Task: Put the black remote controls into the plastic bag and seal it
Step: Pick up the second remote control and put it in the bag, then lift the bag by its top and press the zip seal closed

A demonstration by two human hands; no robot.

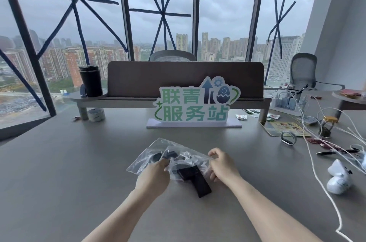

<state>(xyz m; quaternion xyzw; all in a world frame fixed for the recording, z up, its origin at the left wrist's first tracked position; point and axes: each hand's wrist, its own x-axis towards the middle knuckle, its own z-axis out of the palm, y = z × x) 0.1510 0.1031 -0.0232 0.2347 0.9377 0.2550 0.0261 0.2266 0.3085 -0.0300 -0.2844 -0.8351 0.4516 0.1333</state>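
A clear plastic bag (150, 152) lies crumpled on the grey desk in front of me. Dark objects show through its far part, and I cannot tell what they are. A black remote control (200, 182) lies half in the bag's mouth, its near end sticking out toward me. My left hand (153, 177) pinches the bag's near edge on the left of the remote. My right hand (221, 164) grips the bag's edge on the right side.
A green and white sign (195, 105) stands behind the bag. White cables (316, 162), pens, a glass jar (326, 125) and white earphone-like objects (338, 176) crowd the right side. A tape roll (96, 115) and a black cup (91, 80) are at the back left.
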